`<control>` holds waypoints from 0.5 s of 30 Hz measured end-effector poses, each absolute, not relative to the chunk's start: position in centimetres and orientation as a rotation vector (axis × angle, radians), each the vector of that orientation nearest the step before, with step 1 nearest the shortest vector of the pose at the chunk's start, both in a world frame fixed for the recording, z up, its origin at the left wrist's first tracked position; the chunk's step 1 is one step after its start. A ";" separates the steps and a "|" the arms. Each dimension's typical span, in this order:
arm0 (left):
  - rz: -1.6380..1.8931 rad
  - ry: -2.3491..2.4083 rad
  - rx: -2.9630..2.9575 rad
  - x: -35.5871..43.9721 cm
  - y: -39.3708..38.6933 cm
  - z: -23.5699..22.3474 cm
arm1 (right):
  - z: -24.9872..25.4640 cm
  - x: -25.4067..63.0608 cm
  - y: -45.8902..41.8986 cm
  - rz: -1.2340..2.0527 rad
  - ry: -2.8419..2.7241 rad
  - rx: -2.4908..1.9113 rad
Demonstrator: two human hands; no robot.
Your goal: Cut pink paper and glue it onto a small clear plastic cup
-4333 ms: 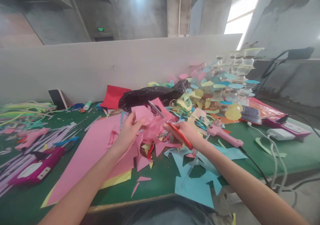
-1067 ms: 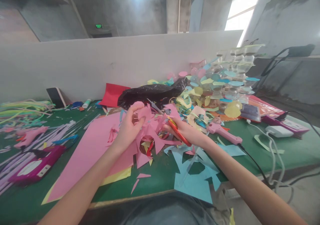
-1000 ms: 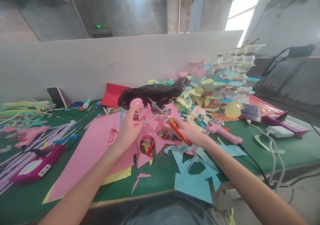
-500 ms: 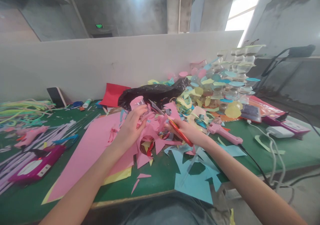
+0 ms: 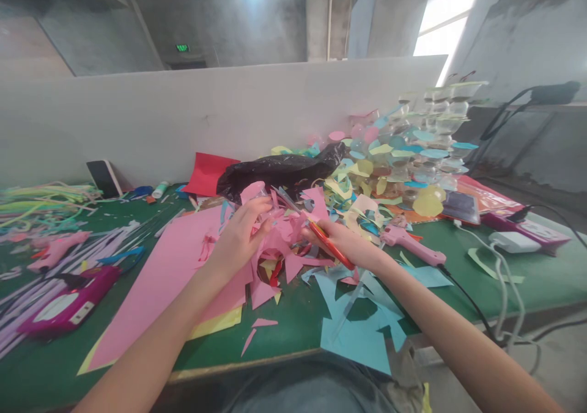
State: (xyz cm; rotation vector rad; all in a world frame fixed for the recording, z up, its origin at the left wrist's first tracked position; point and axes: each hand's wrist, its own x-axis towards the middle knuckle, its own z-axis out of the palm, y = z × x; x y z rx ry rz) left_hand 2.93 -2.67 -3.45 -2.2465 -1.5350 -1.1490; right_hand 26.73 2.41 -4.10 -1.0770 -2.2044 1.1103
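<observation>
My left hand [image 5: 238, 236] is closed on a small clear cup capped with a pink paper disc [image 5: 254, 191], held just above a pile of pink paper scraps [image 5: 279, 242]. My right hand [image 5: 337, 242] grips red-handled scissors [image 5: 316, 233] whose blades point up and left toward the cup. The two hands are close together over the green table [image 5: 293, 327]. A big pink paper sheet [image 5: 169, 272] lies under my left forearm.
Blue paper offcuts [image 5: 358, 333] lie near the front edge. A pink glue gun [image 5: 410, 248] with its cord lies at right. Stacked clear cups with coloured discs [image 5: 413, 156] stand at back right, a black bag [image 5: 279, 171] behind, a magenta tool [image 5: 64, 306] at left.
The pink paper piece held earlier has been trimmed to a round disc on a small cup. My left hand has turned the cup slightly and lowered it; the scissors stay close.
</observation>
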 end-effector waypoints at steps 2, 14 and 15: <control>-1.160 -1.536 -2.242 3.0 -2.7 -3.4 | -4.0 26.8 2.4 1.100 -2.207 -1.090; -2.066 -1.909 -2.083 3.1 -2.2 -2.6 | -4.0 26.6 2.7 0.976 -2.172 -1.227; -2.195 -1.939 -2.060 3.1 -2.0 -2.6 | -4.0 26.6 2.7 0.983 -2.161 -1.232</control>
